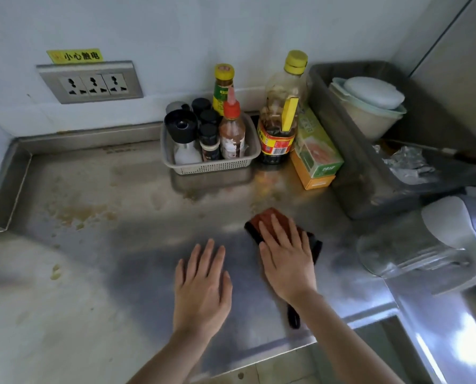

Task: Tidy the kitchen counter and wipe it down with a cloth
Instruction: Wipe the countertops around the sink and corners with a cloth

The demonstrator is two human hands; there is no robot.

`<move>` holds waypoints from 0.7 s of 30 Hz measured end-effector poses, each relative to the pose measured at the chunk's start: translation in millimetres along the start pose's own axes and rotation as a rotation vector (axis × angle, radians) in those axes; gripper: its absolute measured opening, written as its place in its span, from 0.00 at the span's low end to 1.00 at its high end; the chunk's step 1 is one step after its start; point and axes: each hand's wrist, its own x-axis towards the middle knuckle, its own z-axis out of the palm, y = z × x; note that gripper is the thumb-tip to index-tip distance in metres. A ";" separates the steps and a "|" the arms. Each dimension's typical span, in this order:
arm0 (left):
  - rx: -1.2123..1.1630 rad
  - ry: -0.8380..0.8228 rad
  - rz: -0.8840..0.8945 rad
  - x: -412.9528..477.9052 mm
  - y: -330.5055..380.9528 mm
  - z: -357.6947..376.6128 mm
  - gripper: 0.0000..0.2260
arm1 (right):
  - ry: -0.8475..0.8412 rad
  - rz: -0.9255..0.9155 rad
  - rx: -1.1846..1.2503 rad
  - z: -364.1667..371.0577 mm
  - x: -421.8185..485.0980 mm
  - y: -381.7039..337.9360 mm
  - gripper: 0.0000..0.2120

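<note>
Cloth: red-and-black cloth [270,220] lies right of middle on the desk [106,203].
Right hand [284,259]: flat, fingers straight, pressing the cloth.
Left hand [201,281]: flat on bare steel just beside it, fingers slightly spread.
Axis: far-to-near, red end toward the wall.
Room: stained steel open leftward to a raised lip; front edge near the wrists.
Blocking: basket [212,167], oil bottle [281,115] and box [314,153] ahead; grey tub [350,162] and clear jug [425,245] to the right.

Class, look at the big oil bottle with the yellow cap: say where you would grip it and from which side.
Probably best to grip the yellow handle on the oil bottle, coming from the front. The bottle stands upright, the handle faces the person, and the basket and box crowd its sides.
</note>
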 end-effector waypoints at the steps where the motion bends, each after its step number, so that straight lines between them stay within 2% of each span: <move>1: 0.004 -0.002 0.003 0.1 -0.9 0.6 0.23 | -0.013 -0.085 -0.028 2.2 -8.6 -8.2 0.25; 3: -0.005 -0.001 0.012 1.7 -1.9 0.4 0.22 | -0.026 -0.180 -0.066 1.8 -10.1 -9.1 0.22; 5: -0.027 0.022 0.017 4.1 -1.9 0.8 0.22 | -0.066 -0.200 -0.092 -4.4 9.5 7.6 0.23; 9: -0.050 0.045 0.016 5.0 -1.9 2.1 0.22 | -0.039 0.008 -0.101 -11.8 67.0 37.8 0.29; 11: -0.030 0.022 0.011 5.5 -1.9 2.8 0.22 | -0.029 0.136 -0.051 -10.9 83.8 29.9 0.25; 12: -0.022 0.015 0.006 5.8 -2.0 3.1 0.21 | -0.030 0.143 -0.021 -10.8 84.5 21.0 0.24; 13: -0.019 0.009 0.003 5.5 -2.4 3.0 0.21 | -0.031 0.089 -0.006 -8.5 79.4 11.6 0.24; 17: -0.018 -0.015 -0.009 4.9 -2.9 1.0 0.21 | -0.100 -0.358 0.020 -7.6 34.8 -7.6 0.27; 19: -0.030 -0.008 -0.009 4.8 -2.6 0.6 0.21 | -0.127 -0.379 -0.011 -12.6 48.3 10.7 0.27; 21: -0.041 0.009 -0.008 5.9 -1.8 -0.7 0.20 | -0.048 -0.246 -0.049 -15.1 81.5 29.8 0.27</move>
